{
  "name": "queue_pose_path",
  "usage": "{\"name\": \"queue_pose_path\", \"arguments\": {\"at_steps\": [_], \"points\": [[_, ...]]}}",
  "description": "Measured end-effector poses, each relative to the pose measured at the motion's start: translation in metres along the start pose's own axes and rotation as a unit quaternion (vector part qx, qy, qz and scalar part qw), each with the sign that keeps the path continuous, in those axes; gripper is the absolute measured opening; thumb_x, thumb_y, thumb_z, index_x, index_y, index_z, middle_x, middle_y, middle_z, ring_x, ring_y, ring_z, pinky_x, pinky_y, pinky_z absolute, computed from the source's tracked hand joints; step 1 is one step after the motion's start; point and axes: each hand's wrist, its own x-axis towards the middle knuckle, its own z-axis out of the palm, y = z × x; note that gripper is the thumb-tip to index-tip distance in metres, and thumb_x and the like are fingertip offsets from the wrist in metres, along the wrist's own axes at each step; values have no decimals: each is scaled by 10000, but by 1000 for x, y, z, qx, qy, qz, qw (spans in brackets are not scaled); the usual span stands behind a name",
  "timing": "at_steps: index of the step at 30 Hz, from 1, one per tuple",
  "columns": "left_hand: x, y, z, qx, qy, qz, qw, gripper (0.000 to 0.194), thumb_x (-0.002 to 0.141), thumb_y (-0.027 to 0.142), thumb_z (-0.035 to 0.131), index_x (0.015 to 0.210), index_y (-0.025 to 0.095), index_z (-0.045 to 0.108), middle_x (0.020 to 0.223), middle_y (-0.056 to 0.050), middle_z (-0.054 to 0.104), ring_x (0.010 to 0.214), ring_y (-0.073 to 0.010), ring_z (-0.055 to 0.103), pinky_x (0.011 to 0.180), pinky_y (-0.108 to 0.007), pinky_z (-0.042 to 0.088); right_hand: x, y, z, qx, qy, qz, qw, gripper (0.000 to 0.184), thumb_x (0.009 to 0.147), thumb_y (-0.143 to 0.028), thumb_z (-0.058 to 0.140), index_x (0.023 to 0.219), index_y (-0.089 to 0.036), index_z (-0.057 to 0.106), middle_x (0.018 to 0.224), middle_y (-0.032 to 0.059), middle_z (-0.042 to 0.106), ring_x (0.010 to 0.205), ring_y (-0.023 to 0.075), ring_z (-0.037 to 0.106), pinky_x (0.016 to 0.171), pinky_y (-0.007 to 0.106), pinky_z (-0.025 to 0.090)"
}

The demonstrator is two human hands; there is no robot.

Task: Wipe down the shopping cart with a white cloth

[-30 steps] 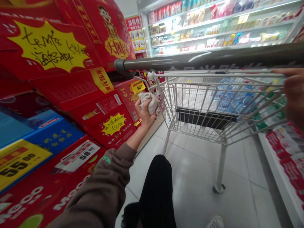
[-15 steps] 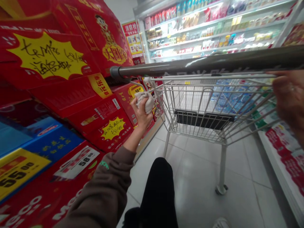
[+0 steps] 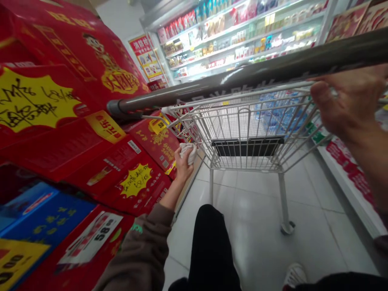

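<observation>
My left hand [image 3: 183,163] is closed around a crumpled whitish cloth [image 3: 189,152]. The cloth is against the left side wires of a grey metal shopping cart [image 3: 247,121], low on the basket. At the upper right, my right hand [image 3: 348,97] is closed on the cart's rim just beneath the thick grey handle bar [image 3: 212,83]; part of its grip is hidden. Through the wires a black panel [image 3: 247,146] shows at the back of the basket.
Stacked red gift boxes [image 3: 112,169] and a blue box [image 3: 45,210] with price signs line the left. A lit refrigerated shelf [image 3: 236,36] stands ahead. Bottled water packs [image 3: 283,111] and a low white shelf edge [image 3: 348,178] run along the right. Tiled floor [image 3: 248,226] lies below.
My left hand with the cloth has moved down along the cart's side. More of my right hand has come into view, as the camera view has shifted to the right.
</observation>
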Motion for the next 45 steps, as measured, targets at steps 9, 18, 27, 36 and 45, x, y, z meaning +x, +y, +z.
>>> {"name": "queue_pose_path", "arguments": {"at_steps": [9,18,27,36,45], "points": [[14,10,-2,14,74,-12,997,644,805,178,641,1440,230,552,1654,-121,150,1554,-354,206,1260,-502,262,3,-5,-4,16,-9,21,1000,1119,808,-899,-68,1032,-180,760,1044,140,765,1150,310,675,1095,512,339],[8,13,3,-16,75,-45,996,672,775,207,724,1424,280,564,1345,-115,449,1302,-296,533,1108,-448,476,3,-7,-6,0,-33,40,999,1107,797,-894,-84,1070,-213,745,1084,134,758,1180,319,657,1096,503,327],[22,27,12,4,109,-8,994,471,822,199,711,1280,240,609,1629,-146,245,1515,-374,291,1182,-577,354,3,-7,-6,-1,-24,29,999,1121,795,-900,-83,1019,-199,762,1037,133,773,1161,304,685,1104,462,355],[27,18,7,-23,59,-7,998,583,855,233,711,1419,249,562,1338,-139,463,1286,-281,536,1101,-442,482,2,-9,-6,2,-16,26,1000,1099,833,-876,-64,1036,-180,762,1067,132,772,1187,321,673,1104,481,347],[32,21,0,-10,18,4,1000,549,852,529,741,1300,219,670,1404,-155,399,1386,-349,439,1175,-508,418,3,-4,-3,4,-13,36,999,1173,763,-927,-80,1064,-187,779,1063,152,776,1174,320,681,1135,480,326]]}}
